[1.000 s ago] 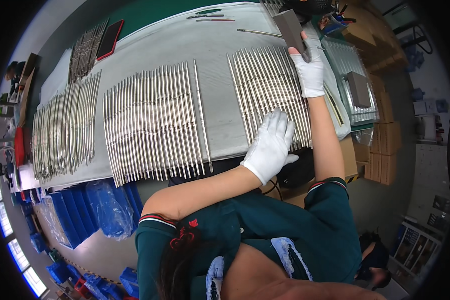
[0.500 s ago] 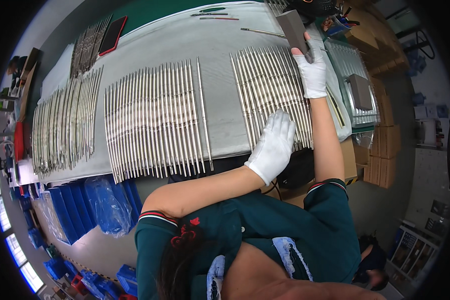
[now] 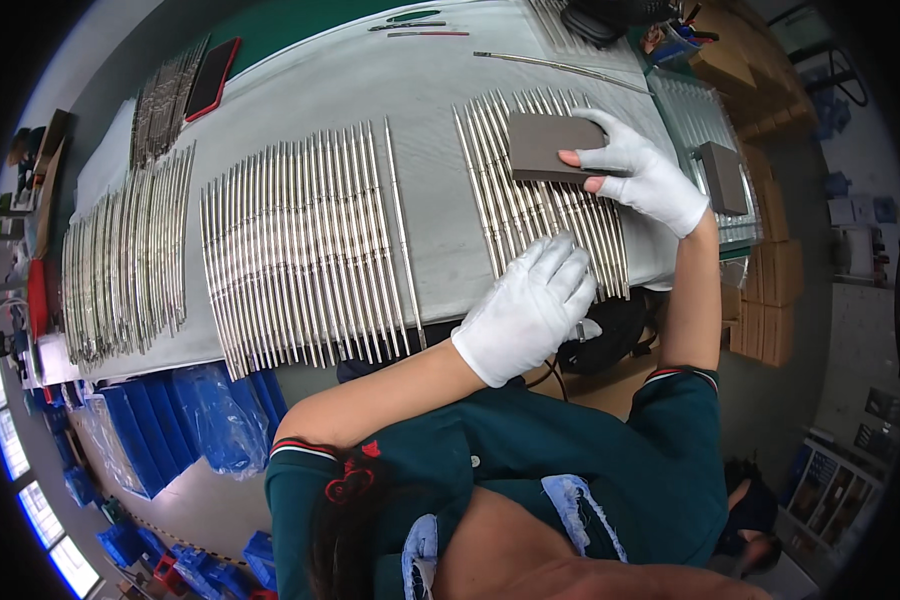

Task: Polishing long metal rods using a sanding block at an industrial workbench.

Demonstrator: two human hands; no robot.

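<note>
My right hand, in a white glove, holds a grey-brown rectangular block flat on top of a row of shiny metal rods. My left hand, also gloved, rests with fingers spread on the near ends of the same rods at the table's front edge. The rods lie side by side on a grey cloth-covered table.
A larger row of metal rods lies in the middle and further rows at the left. A second grey block sits on rods at the right. A red phone and thin tools lie at the back. Blue bins stand below.
My right hand has drawn the block toward me along the rods, from their far ends to their upper middle. My left hand stays pressed on the near ends.
</note>
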